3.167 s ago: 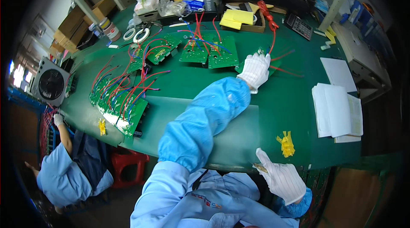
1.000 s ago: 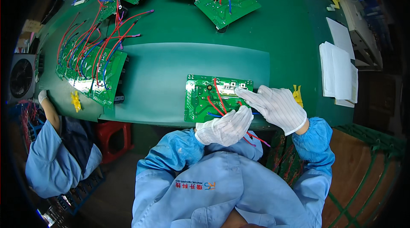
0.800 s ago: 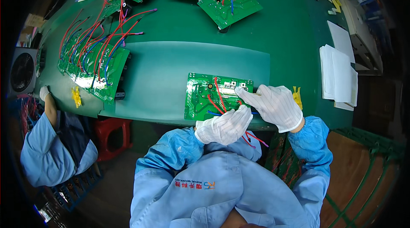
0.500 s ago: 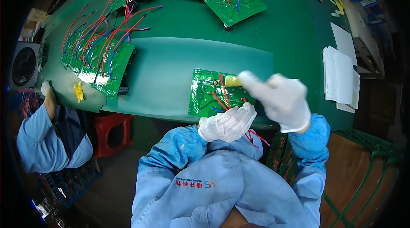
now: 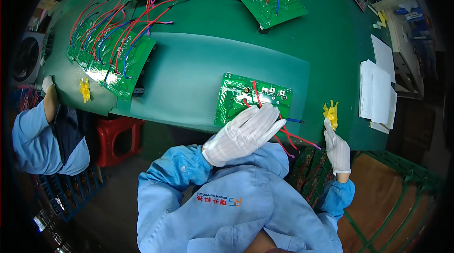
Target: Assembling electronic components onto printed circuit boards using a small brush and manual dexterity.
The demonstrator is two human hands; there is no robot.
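A green circuit board (image 5: 229, 99) with red and blue wires lies near the table's front edge. My left hand (image 5: 243, 134), in a white striped glove, rests over its front part and the wires with fingers stretched out together. Red wires (image 5: 296, 138) come out from beneath it past the edge. At the right, my gloved right hand (image 5: 336, 151) has its fingertips together at the lower end of a crumpled clump of yellow tape (image 5: 331, 113). The pinch itself is small and partly hidden. Two pale square parts show uncovered at the board's far right.
Several wired boards (image 5: 116, 63) stand at the left, with more boards (image 5: 274, 7) at the back. White papers (image 5: 376, 92) lie at the right edge. Yellow tape (image 5: 84, 89) sits before another person's hand (image 5: 48, 84). A red stool (image 5: 120, 142) stands beside the table.
My right hand has moved from the board rightward to the tape clump. The yellow strip is gone from the board. My left hand has flattened; the view has shifted slightly.
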